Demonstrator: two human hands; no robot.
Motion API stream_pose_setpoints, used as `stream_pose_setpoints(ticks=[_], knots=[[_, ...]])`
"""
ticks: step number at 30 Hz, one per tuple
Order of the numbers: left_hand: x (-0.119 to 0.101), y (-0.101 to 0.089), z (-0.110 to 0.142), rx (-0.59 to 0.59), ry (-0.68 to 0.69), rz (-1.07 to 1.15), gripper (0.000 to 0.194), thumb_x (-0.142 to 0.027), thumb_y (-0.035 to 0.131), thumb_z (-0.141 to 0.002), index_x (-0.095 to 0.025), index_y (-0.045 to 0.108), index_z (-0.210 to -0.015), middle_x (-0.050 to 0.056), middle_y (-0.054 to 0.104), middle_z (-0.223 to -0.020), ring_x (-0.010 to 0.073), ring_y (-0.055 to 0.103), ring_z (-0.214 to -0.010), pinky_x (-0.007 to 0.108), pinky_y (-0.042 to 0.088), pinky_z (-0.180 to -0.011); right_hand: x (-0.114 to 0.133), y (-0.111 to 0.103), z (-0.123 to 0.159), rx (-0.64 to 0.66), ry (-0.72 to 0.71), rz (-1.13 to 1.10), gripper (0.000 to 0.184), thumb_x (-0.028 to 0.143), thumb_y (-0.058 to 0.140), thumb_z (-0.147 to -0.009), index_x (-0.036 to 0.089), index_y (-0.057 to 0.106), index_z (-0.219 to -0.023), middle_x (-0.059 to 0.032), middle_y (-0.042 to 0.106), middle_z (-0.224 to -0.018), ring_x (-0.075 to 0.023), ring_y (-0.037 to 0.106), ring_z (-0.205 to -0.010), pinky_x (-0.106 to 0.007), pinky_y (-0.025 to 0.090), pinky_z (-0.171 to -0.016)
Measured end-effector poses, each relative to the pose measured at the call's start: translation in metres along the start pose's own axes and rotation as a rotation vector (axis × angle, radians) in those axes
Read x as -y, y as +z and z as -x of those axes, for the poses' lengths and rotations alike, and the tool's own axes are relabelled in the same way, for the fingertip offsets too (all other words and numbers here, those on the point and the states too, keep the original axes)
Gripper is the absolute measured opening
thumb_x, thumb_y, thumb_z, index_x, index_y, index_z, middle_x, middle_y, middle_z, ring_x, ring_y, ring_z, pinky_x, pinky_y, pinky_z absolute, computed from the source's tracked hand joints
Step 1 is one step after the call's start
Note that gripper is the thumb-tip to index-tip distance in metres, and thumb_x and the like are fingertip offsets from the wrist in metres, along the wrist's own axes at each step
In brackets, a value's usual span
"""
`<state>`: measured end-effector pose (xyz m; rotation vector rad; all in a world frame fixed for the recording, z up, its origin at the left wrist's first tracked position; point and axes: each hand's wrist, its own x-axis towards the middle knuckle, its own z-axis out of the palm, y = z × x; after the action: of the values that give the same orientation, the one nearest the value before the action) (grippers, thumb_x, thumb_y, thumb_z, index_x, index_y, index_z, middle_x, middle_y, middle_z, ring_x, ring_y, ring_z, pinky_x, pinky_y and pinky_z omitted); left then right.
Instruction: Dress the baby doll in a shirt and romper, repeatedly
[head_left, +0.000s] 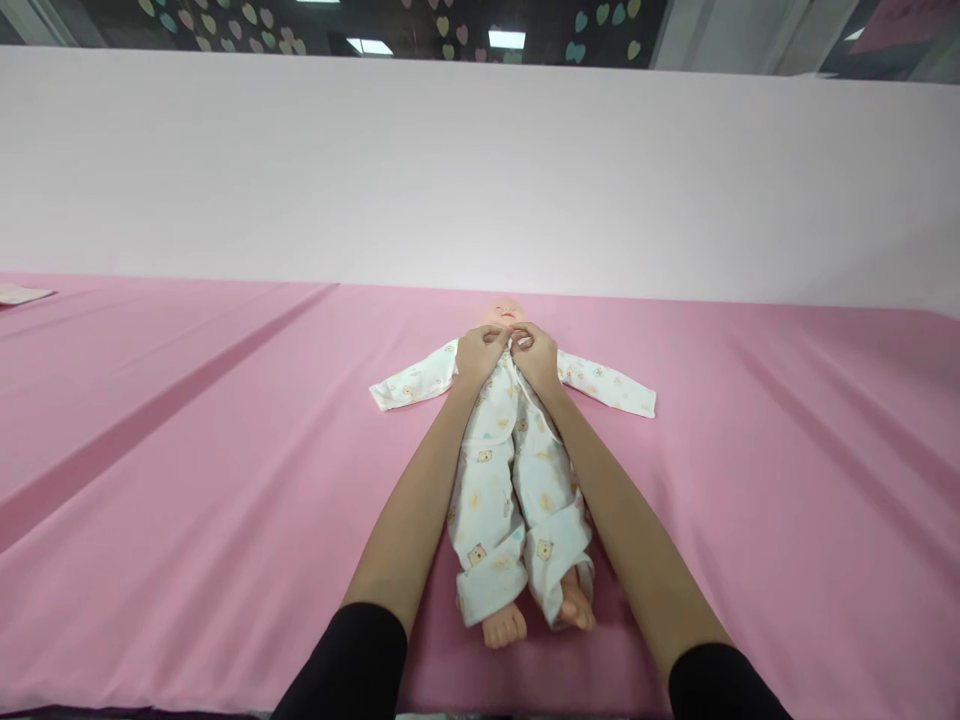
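Observation:
A baby doll (507, 310) lies on its back, head at the far end and bare feet toward me. It wears a white baby outfit (487, 480) printed with small bears, its sleeves spread out to both sides. My left hand (482, 352) and my right hand (535, 354) meet at the neckline, just below the doll's chin. The fingers of both are bent in a pinch on the collar edges of the outfit. Whatever fastening lies between the fingertips is too small to make out. Both trouser legs are on, with the cuffs turned up above the feet.
A pink sheet (187, 500) with creases covers the table. Behind it rises a plain white wall panel (450, 170), topped by dark glass with heart stickers (442, 27). At the far left edge lies a flat pale item (22, 295).

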<state>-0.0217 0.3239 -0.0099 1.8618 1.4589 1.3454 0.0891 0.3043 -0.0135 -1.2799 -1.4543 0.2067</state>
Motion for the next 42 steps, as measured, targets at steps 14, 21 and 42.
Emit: stream_pose_setpoints(ticks=[14, 21, 42], knots=[[0.009, 0.003, -0.006, 0.033, -0.039, 0.127, 0.021, -0.023, 0.061, -0.065, -0.021, 0.070, -0.083, 0.002, 0.072, -0.080, 0.0189, 0.066, -0.081, 0.027, 0.049, -0.075, -0.009, 0.001, -0.007, 0.021, 0.088, -0.104, 0.026, 0.013, 0.048, -0.062, 0.018, 0.060, -0.085, 0.0015, 0.063, -0.071, -0.0132, 0.054, -0.060, -0.029, 0.045, -0.072], [0.012, 0.005, -0.007, 0.064, -0.078, 0.281, 0.024, -0.023, 0.064, -0.062, -0.017, 0.069, -0.084, 0.004, 0.072, -0.075, 0.0176, 0.066, -0.072, 0.027, 0.050, -0.070, -0.020, 0.006, -0.017, 0.035, 0.407, -0.449, 0.025, 0.012, 0.054, -0.055, 0.021, 0.043, -0.076, 0.0049, 0.056, -0.064, -0.0140, 0.057, -0.064, -0.027, 0.046, -0.065], [-0.013, -0.005, 0.048, 0.077, 0.240, -0.316, 0.041, -0.025, 0.047, -0.083, -0.023, 0.048, -0.124, 0.006, 0.063, -0.113, 0.0282, 0.050, -0.107, 0.041, 0.035, -0.090, -0.008, -0.010, 0.036, 0.030, -0.124, 0.180, 0.025, 0.017, 0.037, -0.080, 0.017, 0.056, -0.096, -0.0104, 0.063, -0.100, -0.0240, 0.052, -0.097, -0.038, 0.038, -0.088]])
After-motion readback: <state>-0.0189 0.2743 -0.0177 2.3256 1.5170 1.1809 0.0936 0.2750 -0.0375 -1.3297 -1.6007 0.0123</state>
